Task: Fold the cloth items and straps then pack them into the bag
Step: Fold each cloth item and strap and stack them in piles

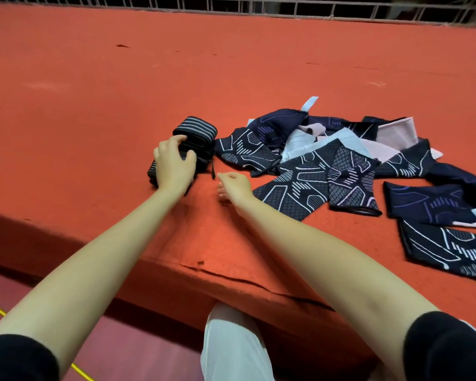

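Head view, left hand: your left hand [174, 163] lies on top of the folded straps [191, 145], fingers curled over the dark, grey-striped bundle and thumb hooked round its near side, so you are grasping it.
Head view, right hand: your right hand [234, 185] rests on the orange surface [99, 86] just to the right of your left hand, knuckles up and fingers loosely curled under; it holds nothing and sits relaxed.
Folded straps: directly beneath your left palm, reaching a little beyond your fingertips; a short dark strap end [213, 167] hangs down between your two hands.
Cloth items: the navy patterned cloth pieces [308, 171] lie in a loose heap to the right of your right hand, the nearest piece touching or just beside your right wrist; I cannot tell which.
More cloth: further navy pieces [434, 204] spread well to the right of that hand, with pale lining [396, 132] turned up among them.
Near you: black sleeves [445, 350] are pushed up both forearms, and a white-clad knee [231, 345] shows below the surface's edge between your arms.
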A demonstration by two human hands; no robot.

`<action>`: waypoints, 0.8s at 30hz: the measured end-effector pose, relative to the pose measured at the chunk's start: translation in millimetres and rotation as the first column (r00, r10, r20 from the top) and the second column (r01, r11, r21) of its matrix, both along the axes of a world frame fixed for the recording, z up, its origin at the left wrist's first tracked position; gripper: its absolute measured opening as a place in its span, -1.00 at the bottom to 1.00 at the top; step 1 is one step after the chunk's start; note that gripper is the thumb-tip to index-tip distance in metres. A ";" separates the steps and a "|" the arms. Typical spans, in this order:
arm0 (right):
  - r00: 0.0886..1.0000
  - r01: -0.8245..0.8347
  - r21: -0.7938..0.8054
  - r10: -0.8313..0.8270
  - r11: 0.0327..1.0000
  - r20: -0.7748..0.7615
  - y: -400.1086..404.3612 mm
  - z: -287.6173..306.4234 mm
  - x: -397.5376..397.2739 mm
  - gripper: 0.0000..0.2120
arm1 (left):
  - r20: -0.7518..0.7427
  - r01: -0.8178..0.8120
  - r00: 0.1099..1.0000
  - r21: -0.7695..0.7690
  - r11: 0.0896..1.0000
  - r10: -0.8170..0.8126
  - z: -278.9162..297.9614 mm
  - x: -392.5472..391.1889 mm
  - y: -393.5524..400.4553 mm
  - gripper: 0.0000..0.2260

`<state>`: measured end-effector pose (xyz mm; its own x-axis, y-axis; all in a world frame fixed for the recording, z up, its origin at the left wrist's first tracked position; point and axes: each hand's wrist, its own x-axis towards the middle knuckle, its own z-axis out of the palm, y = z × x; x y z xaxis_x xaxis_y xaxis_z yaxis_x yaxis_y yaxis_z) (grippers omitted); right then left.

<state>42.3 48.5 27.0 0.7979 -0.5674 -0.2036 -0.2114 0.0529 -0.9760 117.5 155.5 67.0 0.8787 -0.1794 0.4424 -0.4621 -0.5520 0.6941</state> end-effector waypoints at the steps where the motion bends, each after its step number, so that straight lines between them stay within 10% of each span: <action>1: 1.000 0.023 -0.009 -0.023 1.000 0.017 -10.9 2.8 -11.5 -0.78 | 0.003 0.049 0.999 -0.017 0.999 -0.049 2.4 -8.7 -10.3 -0.66; 11: 0.956 0.290 -0.304 -0.291 0.907 0.045 -172.6 14.5 -139.4 -0.79 | -0.245 0.438 0.866 -0.051 0.897 -0.437 -5.4 -87.5 -125.8 -0.76; 24: 0.872 0.327 -0.708 -0.488 0.626 -0.029 -338.1 34.9 -184.5 -0.83 | -0.274 0.368 0.906 0.129 0.921 -0.324 -17.6 -53.0 -249.9 -0.66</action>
<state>-142.2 -289.6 61.8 0.4364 -0.8686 0.2347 -0.5223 -0.4570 -0.7200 64.5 -94.4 49.4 0.8230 -0.5456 0.1580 -0.4755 -0.5096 0.7171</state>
